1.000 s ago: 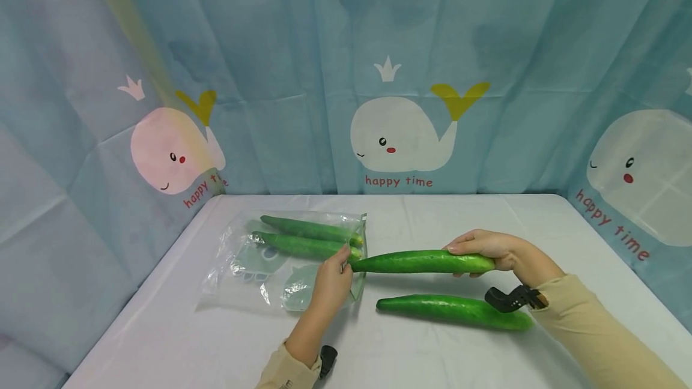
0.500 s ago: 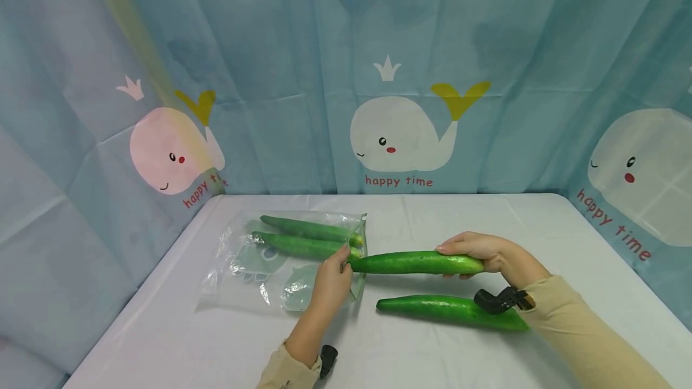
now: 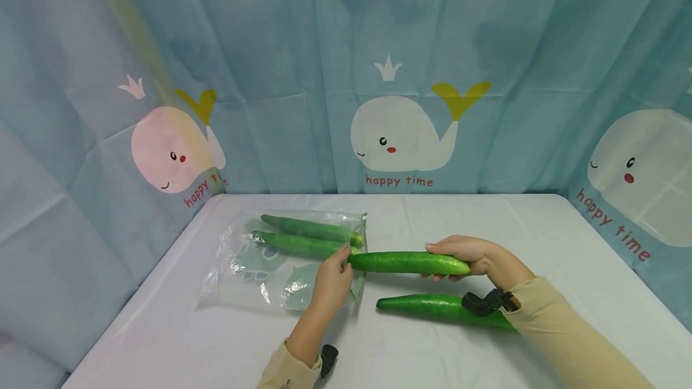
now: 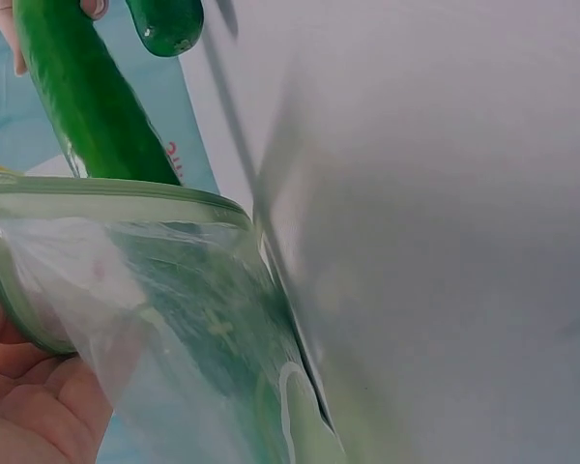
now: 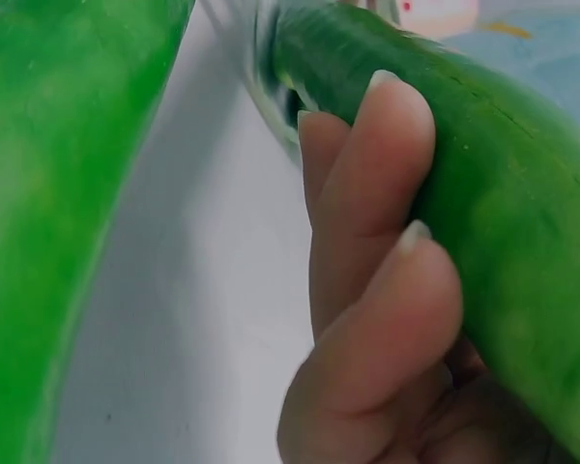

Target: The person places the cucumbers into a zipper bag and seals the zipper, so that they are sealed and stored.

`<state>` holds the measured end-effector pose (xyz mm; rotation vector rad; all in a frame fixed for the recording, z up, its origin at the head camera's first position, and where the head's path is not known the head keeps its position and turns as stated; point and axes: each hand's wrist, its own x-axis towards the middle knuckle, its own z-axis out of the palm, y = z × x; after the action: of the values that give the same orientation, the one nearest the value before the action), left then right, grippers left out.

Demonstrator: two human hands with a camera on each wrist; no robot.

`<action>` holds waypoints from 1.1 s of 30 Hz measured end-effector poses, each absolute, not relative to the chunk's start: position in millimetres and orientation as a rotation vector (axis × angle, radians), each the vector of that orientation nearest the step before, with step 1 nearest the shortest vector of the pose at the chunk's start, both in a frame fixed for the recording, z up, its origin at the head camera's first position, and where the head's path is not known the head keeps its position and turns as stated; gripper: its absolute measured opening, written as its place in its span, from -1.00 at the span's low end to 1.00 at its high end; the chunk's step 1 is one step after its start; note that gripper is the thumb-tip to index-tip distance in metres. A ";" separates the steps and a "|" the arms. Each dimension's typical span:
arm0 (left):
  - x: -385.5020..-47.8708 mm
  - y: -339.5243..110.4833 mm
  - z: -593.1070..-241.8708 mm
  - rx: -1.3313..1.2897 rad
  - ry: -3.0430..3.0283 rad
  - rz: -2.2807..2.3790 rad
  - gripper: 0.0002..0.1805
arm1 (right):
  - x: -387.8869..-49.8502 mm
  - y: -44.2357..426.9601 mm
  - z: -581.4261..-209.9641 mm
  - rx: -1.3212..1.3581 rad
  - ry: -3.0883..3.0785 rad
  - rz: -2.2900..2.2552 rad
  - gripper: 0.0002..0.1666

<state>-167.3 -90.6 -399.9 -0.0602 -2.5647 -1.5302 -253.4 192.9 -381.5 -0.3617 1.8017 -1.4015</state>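
Observation:
My right hand (image 3: 467, 254) grips a green cucumber (image 3: 405, 262) near its paler end, level above the table. The cucumber's dark end passes into the mouth of a clear zip bag (image 3: 238, 284); in the left wrist view it crosses the green-edged opening (image 4: 126, 193). With thumb and fingers my left hand (image 3: 332, 281) pinches the bag's edge at the mouth. Two cucumbers lie inside the bag, a farther one (image 3: 308, 228) and a nearer one (image 3: 297, 245). Another cucumber (image 3: 427, 305) rests on the table below my right hand, its right end hidden by the wrist strap and sleeve.
A white cloth covers the table (image 3: 178, 347). Blue curtains (image 3: 281, 77) with whale prints stand behind it and at both sides. Black camera mounts (image 3: 328, 360) are worn on both wrists.
My right hand has moved left, sliding the held cucumber further into the bag's mouth. My left hand and the bag have stayed in place.

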 end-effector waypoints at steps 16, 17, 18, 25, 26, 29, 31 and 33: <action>-166.4 -91.3 -398.5 -0.079 -2.556 -1.550 -0.56 | -254.2 165.4 -388.1 -0.294 1.786 -1.415 -0.31; -166.4 -91.3 -398.7 -0.075 -2.556 -1.551 -0.56 | -253.9 163.0 -388.7 -0.284 1.785 -1.419 -0.31; -166.7 -91.3 -399.1 -0.068 -2.560 -1.549 -0.56 | -253.7 160.6 -389.4 -0.273 1.784 -1.424 -0.31; -166.8 -90.2 -399.0 -0.064 -2.562 -1.531 -0.55 | -252.0 148.4 -393.3 -0.175 1.726 -1.509 -0.36; -166.8 -90.0 -398.9 -0.064 -2.561 -1.529 -0.55 | -251.9 147.4 -393.3 -0.159 1.711 -1.526 -0.37; -166.5 -89.7 -398.6 -0.064 -2.559 -1.527 -0.55 | -251.3 145.1 -392.6 -0.125 1.679 -1.575 -0.44; -166.0 -89.7 -398.0 -0.061 -2.561 -1.525 -0.55 | -251.0 144.2 -391.4 -0.122 1.668 -1.594 -0.47; -165.4 -89.9 -397.9 -0.055 -2.566 -1.527 -0.54 | -250.8 143.3 -389.9 -0.119 1.656 -1.607 -0.48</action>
<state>-165.4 -89.9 -397.9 -0.0553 -2.5656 -1.5266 -250.8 143.3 -389.9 -0.1192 1.6560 -1.6066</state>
